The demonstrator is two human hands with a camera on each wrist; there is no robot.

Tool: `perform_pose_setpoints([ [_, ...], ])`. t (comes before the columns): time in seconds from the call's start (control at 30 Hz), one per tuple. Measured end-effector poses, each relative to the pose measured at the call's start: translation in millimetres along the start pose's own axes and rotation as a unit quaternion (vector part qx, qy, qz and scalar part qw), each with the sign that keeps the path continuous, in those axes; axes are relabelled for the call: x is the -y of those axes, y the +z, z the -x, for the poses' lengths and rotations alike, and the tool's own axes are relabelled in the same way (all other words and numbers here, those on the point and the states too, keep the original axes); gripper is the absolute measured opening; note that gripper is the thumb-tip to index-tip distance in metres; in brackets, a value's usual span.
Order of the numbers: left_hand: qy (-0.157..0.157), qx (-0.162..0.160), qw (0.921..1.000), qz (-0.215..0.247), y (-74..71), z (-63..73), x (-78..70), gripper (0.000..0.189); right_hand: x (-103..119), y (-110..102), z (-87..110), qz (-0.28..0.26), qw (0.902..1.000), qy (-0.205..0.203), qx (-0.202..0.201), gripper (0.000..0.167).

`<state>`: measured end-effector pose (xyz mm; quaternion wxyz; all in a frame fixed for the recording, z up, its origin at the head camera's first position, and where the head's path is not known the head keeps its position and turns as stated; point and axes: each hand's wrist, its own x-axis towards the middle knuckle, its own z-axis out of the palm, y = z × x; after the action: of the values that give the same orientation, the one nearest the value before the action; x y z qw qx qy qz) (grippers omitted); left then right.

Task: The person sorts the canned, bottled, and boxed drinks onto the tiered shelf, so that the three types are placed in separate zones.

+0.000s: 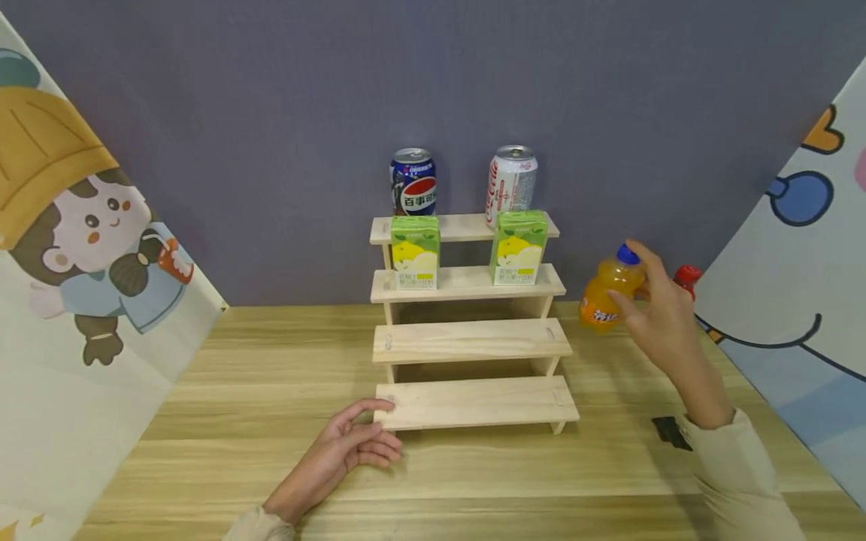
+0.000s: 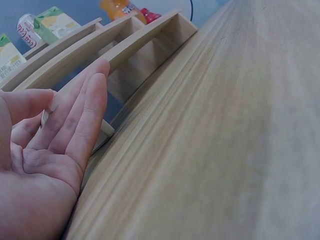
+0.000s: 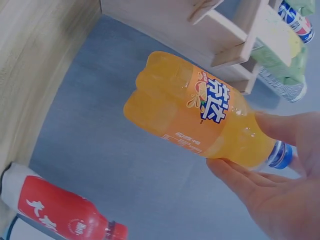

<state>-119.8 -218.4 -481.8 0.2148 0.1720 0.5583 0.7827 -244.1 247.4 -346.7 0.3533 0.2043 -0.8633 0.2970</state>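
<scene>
My right hand [image 1: 659, 315] grips a small bottle of orange soda [image 1: 612, 285] near its blue cap. It holds the bottle up off the table, right of the stepped wooden rack [image 1: 473, 402]. In the right wrist view the soda bottle [image 3: 185, 105] lies tilted between thumb and fingers, its label showing. At the rack's lowest step, my left hand [image 1: 352, 443] pinches the front left corner, index finger on top and thumb at the front edge. In the left wrist view the left hand [image 2: 55, 135] has its other fingers extended beside the step.
On the top step stand a blue Pepsi can [image 1: 413, 182] and a white Coca-Cola can [image 1: 512, 186]. Two green juice cartons [image 1: 416, 254] stand one step lower. A red-capped bottle [image 3: 65, 207] stands behind my right hand. Printed panels [image 1: 812, 300] flank the wooden table [image 1: 271, 376].
</scene>
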Motion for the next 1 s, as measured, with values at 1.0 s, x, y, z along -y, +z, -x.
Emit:
perform_pose_setpoints([
  [1.0,0.003,-0.004,0.9999,-0.01,-0.2,0.2,0.4,0.04,88,-10,-6.1,-0.027,0.9961,-0.077,0.033,0.09],
])
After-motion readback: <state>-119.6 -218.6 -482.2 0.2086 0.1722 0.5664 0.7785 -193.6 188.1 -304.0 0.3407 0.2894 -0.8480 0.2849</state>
